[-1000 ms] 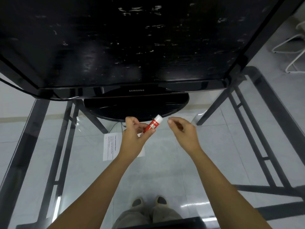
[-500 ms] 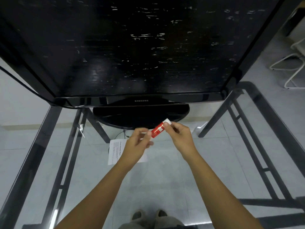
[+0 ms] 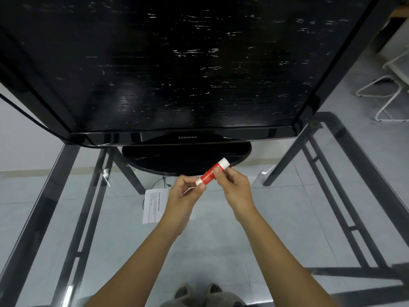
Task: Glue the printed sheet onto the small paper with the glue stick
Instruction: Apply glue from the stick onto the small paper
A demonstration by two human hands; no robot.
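Observation:
A red glue stick (image 3: 210,174) with a white cap is held tilted above the glass table. My left hand (image 3: 183,196) pinches its lower white end. My right hand (image 3: 235,187) grips the red body just below the cap. The printed sheet (image 3: 152,206) lies flat on the glass to the left of my left hand, partly hidden by that hand. I cannot make out a separate small paper.
A large black monitor (image 3: 177,63) stands on its oval base (image 3: 186,158) right behind my hands. The glass table (image 3: 287,218) has a black metal frame. A cable (image 3: 159,182) runs near the base. White chair legs (image 3: 385,96) stand at the far right.
My right hand has come in from the right and taken hold of the glue stick near its cap. The camera view has shifted upward slightly.

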